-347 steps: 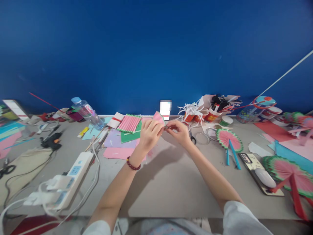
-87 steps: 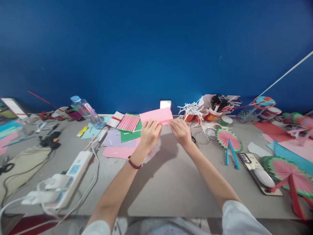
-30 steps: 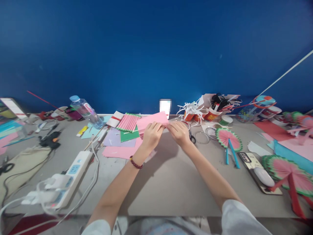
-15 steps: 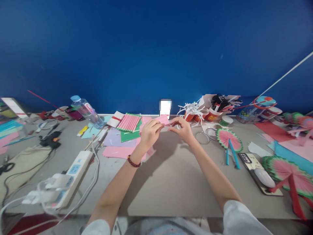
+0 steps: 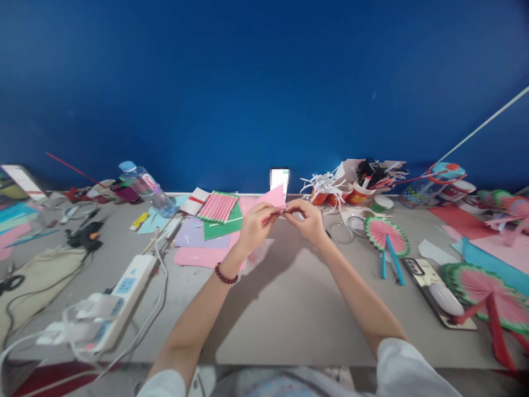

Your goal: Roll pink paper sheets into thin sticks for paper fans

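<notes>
A sheet of pink paper (image 5: 273,195) is held up above the middle of the table, tilted, its top reaching in front of a bright screen. My left hand (image 5: 257,225) is closed on its lower part. My right hand (image 5: 309,221) pinches at the paper's lower right corner, with the fingertips of both hands almost touching. A small dark spot shows between the fingertips, too small to name. Left of my left hand lie a pleated pink paper with green edges (image 5: 219,207), a green sheet (image 5: 223,228) and a flat pink sheet (image 5: 198,257).
A power strip (image 5: 128,298) with plugs and cables lies at left, near a tilted bottle (image 5: 146,187). Cups of paper strips (image 5: 326,190) stand behind my right hand. Rightward are a round paper fan (image 5: 388,234), a phone (image 5: 417,268) under a white mouse (image 5: 446,299), and another fan (image 5: 483,292).
My right hand has moved left and its fingers have closed at the paper's corner. The pink paper has tipped up and shows more of its face.
</notes>
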A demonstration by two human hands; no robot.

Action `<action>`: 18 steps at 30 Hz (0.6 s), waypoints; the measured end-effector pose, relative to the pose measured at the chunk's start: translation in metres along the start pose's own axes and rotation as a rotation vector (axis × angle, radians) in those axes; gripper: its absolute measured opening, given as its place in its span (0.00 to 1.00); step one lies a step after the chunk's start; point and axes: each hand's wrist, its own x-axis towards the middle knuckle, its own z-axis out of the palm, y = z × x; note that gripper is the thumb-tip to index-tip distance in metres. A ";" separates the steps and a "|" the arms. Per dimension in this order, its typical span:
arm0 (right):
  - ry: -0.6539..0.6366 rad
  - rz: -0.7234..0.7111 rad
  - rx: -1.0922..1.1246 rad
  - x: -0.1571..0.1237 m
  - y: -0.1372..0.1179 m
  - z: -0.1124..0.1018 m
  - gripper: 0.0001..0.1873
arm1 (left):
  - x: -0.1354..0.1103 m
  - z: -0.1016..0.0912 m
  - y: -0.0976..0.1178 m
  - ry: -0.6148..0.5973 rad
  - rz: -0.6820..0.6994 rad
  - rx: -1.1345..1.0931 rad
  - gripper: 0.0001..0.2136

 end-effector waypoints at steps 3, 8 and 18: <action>-0.003 0.004 0.064 0.000 -0.006 0.003 0.04 | 0.000 -0.001 0.002 0.049 0.043 0.030 0.06; 0.023 0.061 0.157 0.000 -0.012 0.007 0.08 | 0.001 -0.001 0.008 0.112 0.098 0.074 0.05; 0.065 0.043 0.107 -0.004 -0.016 0.009 0.05 | 0.001 -0.001 0.014 0.161 0.151 0.098 0.06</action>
